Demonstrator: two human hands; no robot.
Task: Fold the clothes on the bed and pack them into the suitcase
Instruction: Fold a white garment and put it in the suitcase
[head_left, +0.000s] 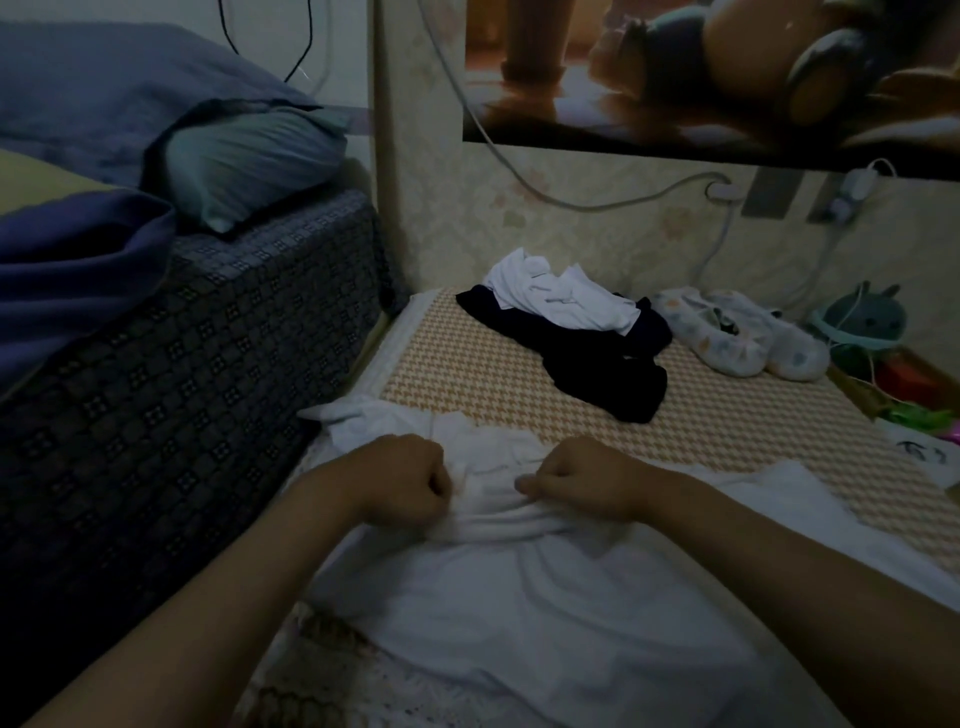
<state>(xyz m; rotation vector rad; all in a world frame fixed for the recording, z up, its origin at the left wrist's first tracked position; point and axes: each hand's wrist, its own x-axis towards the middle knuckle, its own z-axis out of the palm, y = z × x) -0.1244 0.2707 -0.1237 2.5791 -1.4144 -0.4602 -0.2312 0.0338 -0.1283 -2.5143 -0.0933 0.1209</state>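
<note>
Both fists are curled tight on a bunched ridge of the white garment (545, 587): the left hand (402, 480) and right hand (582, 478) pinch the cloth close together near its far edge. To fold cleanly, I judge the hands should draw apart to pull the ridge taut before laying it over. The garment is thin, rumpled and pale, spread across the near part of the houndstooth bed cover (727, 415). Farther off lie a dark garment (597, 369) and a crumpled white shirt (561, 299).
</note>
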